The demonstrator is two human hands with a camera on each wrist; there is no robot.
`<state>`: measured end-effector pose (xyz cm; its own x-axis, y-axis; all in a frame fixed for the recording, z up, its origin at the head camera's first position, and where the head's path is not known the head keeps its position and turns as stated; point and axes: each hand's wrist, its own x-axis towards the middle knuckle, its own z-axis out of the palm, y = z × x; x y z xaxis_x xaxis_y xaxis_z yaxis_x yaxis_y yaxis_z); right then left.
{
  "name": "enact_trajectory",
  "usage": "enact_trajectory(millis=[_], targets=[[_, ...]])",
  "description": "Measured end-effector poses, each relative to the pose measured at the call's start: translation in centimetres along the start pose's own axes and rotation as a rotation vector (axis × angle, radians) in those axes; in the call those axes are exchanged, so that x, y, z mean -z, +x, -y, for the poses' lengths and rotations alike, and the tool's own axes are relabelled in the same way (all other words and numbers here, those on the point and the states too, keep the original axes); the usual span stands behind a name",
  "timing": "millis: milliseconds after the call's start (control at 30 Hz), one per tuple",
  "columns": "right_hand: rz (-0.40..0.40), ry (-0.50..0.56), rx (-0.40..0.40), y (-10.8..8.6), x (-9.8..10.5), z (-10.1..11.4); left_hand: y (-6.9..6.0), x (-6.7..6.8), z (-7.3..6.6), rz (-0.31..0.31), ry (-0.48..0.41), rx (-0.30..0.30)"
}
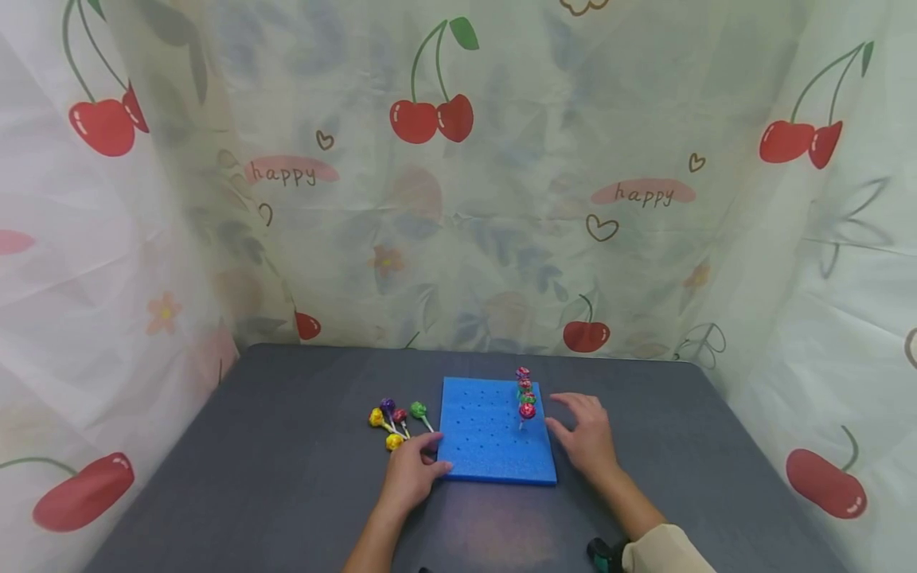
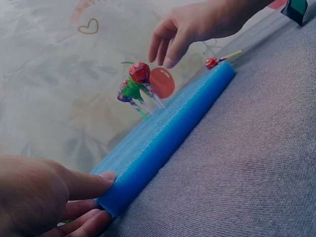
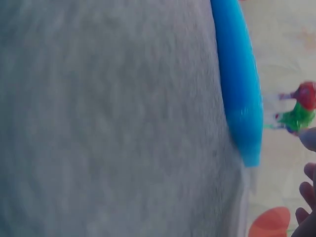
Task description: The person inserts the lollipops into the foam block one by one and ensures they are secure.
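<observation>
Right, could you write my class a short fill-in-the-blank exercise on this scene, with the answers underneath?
1. The left hand grips the ____-coloured board.
2. The right hand holds ____.
3. In the head view, the loose green lollipop lies to the ____ of the board.
4. Of the board's two sides, left and right, the standing lollipops are nearer the ____.

Missing words: blue; nothing; left; right.

Four upright lollipops (image 1: 527, 397) and one lying red lollipop (image 2: 212, 62) are counted near the right fingers (image 1: 579, 402); five loose lollipops (image 1: 399, 415) are counted beside the left fingers (image 1: 427, 440); between both, one blue board (image 1: 487, 446) is seen.
</observation>
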<state>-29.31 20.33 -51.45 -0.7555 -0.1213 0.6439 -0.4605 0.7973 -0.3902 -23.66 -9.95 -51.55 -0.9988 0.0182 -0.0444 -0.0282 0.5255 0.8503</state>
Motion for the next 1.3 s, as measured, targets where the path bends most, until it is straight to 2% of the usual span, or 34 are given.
enact_trajectory(millis=[400,600,833,1033,1300], targets=[[0.181,-0.122,-0.139,0.3,1.3,-2.8,0.0,0.0,-0.1,-0.009,0.011,-0.003],[0.282,-0.111,-0.224,0.6,1.8,-4.5,0.0,-0.1,-0.1,-0.006,0.004,0.01],[0.379,-0.086,-0.27,0.7,2.5,-6.2,0.0,-0.2,0.0,-0.014,0.007,0.009],[0.427,-0.061,-0.276,0.5,3.0,-7.5,0.1,-0.2,0.0,-0.014,0.01,0.009],[0.43,-0.046,-0.286,0.4,3.5,-8.0,0.1,-0.2,0.0,-0.011,0.0,0.013]])
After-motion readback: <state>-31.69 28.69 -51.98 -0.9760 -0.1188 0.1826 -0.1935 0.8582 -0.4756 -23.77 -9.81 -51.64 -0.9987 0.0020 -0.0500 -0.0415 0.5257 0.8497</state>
